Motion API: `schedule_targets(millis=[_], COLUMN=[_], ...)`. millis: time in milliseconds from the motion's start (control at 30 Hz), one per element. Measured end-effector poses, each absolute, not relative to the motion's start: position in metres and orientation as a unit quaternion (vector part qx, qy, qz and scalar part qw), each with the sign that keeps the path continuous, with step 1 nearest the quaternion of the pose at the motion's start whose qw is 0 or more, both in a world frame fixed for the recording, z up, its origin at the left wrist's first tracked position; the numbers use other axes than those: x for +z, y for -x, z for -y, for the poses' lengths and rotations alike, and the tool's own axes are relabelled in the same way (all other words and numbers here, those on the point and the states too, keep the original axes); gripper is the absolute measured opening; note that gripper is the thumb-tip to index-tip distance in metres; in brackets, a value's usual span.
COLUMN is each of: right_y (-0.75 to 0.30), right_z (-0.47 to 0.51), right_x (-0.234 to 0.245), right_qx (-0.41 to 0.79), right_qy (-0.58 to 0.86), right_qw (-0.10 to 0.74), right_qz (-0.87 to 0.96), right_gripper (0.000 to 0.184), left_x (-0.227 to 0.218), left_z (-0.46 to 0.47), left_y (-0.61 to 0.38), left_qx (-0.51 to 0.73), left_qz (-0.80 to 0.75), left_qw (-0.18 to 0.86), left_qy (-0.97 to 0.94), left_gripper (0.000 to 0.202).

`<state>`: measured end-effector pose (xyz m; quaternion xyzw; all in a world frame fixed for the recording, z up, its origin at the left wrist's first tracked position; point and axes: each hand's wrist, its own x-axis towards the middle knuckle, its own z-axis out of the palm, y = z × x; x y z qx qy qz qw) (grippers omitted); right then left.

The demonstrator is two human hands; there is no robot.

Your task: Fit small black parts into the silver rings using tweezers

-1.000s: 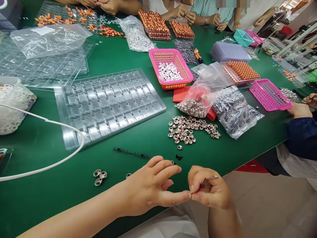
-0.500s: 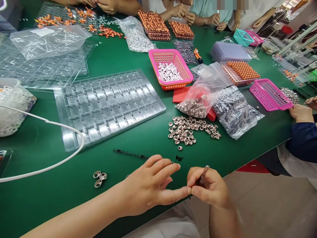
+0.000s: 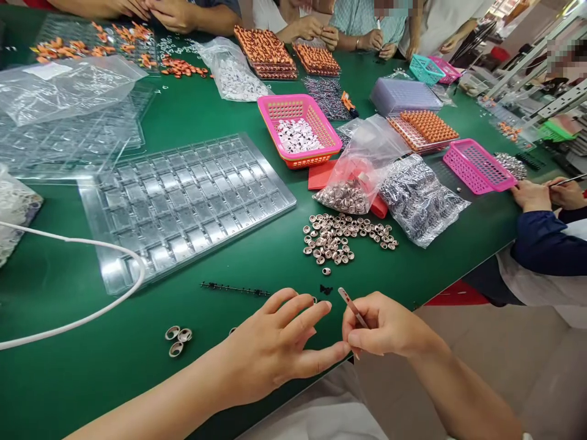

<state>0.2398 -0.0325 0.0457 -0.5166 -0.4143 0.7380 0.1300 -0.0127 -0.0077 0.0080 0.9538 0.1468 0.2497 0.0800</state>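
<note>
My right hand (image 3: 383,327) is closed around slim metal tweezers (image 3: 352,307), their flat back end pointing up and left. Against its fingertips rests the lowest finger of my left hand (image 3: 284,345). The left hand's other fingers are half spread over the table, and whatever its lowest finger pinches is hidden. Small black pieces (image 3: 326,289) lie just beyond the fingers. A black sprue strip (image 3: 233,288) sits to their left. Nearby are three metallic oval rings (image 3: 178,340) and a pile of similar cup-shaped rings (image 3: 332,238).
A clear compartment tray (image 3: 197,201) lies left of centre. Behind the ring pile are a bag of rings (image 3: 346,192), a silvery bag (image 3: 419,198) and a pink basket (image 3: 298,125) of white pieces. A white cable (image 3: 119,247) curves in from the left. Co-workers' hands (image 3: 536,194) are at the table's sides.
The tweezers have swung in my right hand, their back end moving left. My right forearm now reaches further right. The view has shifted slightly right, while my left hand stays nearly in place.
</note>
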Motion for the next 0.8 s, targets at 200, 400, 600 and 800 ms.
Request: schedule_targets(millis=[200,400,600,800], right_y=[-0.238,-0.237,-0.237,-0.235], right_z=[0.026,0.022,0.025,0.028], right_x=[0.042,0.039,0.031,0.027], right_qx=[0.745,0.748,0.766,0.771], right_qy=[0.51,0.503,0.489,0.487], right_qw=[0.094,0.063,0.062,0.089], right_qz=[0.419,0.428,0.413,0.4], right_gripper=[0.004,0.005,0.006,0.007], left_x=[0.009,0.008,0.009,0.008], left_z=[0.007,0.005,0.005,0.006], left_y=[0.015,0.017,0.017,0.015], left_qx=[0.237,0.223,0.211,0.219], left_qz=[-0.135,-0.119,-0.115,-0.126], left_qw=[0.088,0.101,0.102,0.083], left_qy=[-0.958,-0.962,-0.965,-0.964], left_gripper=[0.063,0.063,0.061,0.067])
